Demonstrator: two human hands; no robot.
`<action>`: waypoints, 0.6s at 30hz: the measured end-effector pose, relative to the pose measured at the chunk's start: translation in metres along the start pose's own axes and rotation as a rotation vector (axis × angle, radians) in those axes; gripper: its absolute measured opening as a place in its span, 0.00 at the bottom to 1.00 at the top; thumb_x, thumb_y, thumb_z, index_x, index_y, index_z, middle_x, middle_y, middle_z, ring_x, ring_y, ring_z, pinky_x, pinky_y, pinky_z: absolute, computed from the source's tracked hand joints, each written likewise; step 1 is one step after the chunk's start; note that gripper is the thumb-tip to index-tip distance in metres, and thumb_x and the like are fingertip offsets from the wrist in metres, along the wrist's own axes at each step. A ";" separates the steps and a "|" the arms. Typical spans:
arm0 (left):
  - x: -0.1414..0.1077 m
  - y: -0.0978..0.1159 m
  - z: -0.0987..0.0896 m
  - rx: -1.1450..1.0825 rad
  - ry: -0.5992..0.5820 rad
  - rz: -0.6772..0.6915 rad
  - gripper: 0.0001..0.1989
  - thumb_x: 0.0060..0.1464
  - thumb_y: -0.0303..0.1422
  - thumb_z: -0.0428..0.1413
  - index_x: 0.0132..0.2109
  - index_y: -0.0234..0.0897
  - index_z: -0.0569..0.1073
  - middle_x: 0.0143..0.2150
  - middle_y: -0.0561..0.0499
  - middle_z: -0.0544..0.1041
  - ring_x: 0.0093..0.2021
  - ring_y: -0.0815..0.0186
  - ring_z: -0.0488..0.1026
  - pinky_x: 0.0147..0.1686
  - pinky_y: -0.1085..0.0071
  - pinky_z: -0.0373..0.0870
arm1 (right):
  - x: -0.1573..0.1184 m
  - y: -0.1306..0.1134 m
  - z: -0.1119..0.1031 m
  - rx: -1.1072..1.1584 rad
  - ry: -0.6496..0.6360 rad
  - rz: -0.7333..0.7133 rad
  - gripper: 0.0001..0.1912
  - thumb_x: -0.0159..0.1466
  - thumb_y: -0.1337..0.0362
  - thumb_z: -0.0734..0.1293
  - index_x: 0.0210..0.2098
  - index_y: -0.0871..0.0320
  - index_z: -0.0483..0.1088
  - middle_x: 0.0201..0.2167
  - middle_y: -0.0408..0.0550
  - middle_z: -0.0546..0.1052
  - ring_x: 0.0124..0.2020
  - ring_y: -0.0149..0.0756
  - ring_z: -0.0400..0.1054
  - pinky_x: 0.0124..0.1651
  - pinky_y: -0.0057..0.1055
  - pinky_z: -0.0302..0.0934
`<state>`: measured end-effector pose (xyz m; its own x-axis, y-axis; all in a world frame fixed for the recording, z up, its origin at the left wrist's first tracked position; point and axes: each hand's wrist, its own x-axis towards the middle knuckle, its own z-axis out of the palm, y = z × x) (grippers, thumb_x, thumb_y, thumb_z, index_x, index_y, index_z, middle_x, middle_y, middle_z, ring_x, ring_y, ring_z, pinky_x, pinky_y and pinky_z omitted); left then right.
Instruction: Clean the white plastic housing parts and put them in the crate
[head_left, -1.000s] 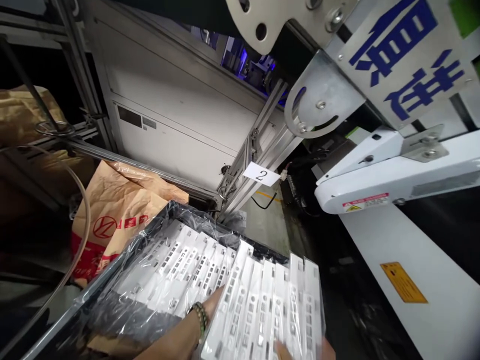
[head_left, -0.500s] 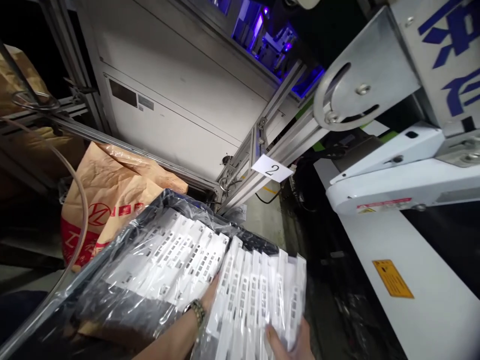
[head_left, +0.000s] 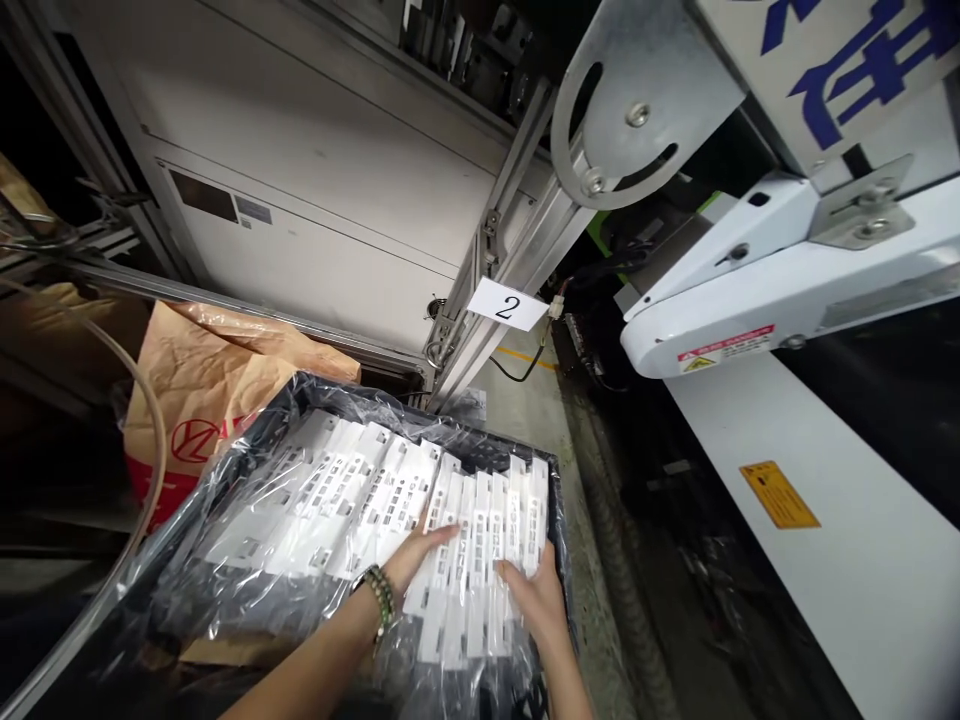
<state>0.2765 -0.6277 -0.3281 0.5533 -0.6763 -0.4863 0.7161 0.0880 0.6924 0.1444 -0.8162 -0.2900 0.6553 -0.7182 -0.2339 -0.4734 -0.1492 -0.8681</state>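
Note:
A dark crate (head_left: 480, 436) lined with clear plastic holds rows of white slotted parts (head_left: 352, 490). At its right side, a bundle of upright white parts (head_left: 480, 560) stands between my two hands. My left hand (head_left: 416, 555), with a beaded bracelet on the wrist, presses the bundle's left side, its thumb over the front. My right hand (head_left: 534, 590) grips the right side with its thumb on the front faces. The fingertips of both hands are hidden behind the parts.
A brown paper bag (head_left: 202, 390) stands left of the crate. A metal post with a "2" label (head_left: 508, 305) rises behind it. To the right is a white machine arm (head_left: 720, 310). A clear hose (head_left: 154, 440) runs down the left.
The bundle of white parts has moved down into the right side of the crate with both hands on it. The view has shifted, and the machine's purple light no longer shows.

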 end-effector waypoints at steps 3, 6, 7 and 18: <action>0.003 -0.010 0.002 0.083 0.016 0.114 0.26 0.61 0.36 0.63 0.64 0.39 0.69 0.65 0.41 0.72 0.63 0.50 0.71 0.64 0.42 0.66 | 0.000 0.007 0.003 -0.019 -0.017 0.034 0.43 0.50 0.51 0.73 0.61 0.58 0.60 0.51 0.56 0.81 0.48 0.48 0.79 0.51 0.39 0.72; 0.007 -0.022 0.006 0.227 0.128 0.260 0.30 0.61 0.35 0.63 0.67 0.41 0.65 0.71 0.40 0.65 0.69 0.46 0.63 0.67 0.38 0.59 | -0.004 0.012 0.005 -0.109 -0.005 0.094 0.46 0.51 0.51 0.72 0.63 0.62 0.57 0.53 0.61 0.80 0.52 0.52 0.77 0.56 0.42 0.69; 0.008 -0.026 0.007 0.286 0.168 0.297 0.31 0.60 0.35 0.63 0.68 0.41 0.64 0.72 0.40 0.63 0.70 0.44 0.61 0.68 0.36 0.56 | -0.006 0.012 0.005 -0.147 0.002 0.111 0.48 0.51 0.51 0.72 0.65 0.64 0.56 0.55 0.64 0.78 0.55 0.54 0.75 0.58 0.43 0.67; 0.011 -0.044 0.013 0.697 0.352 0.352 0.32 0.63 0.37 0.61 0.70 0.43 0.61 0.73 0.39 0.59 0.67 0.44 0.65 0.64 0.38 0.66 | -0.015 0.007 0.001 -0.279 -0.083 0.124 0.55 0.55 0.48 0.70 0.73 0.60 0.45 0.59 0.59 0.76 0.56 0.51 0.75 0.56 0.40 0.68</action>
<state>0.2456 -0.6488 -0.3571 0.8769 -0.4171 -0.2390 0.1167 -0.2976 0.9475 0.1313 -0.8062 -0.2930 0.6229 -0.6862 -0.3758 -0.6887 -0.2530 -0.6795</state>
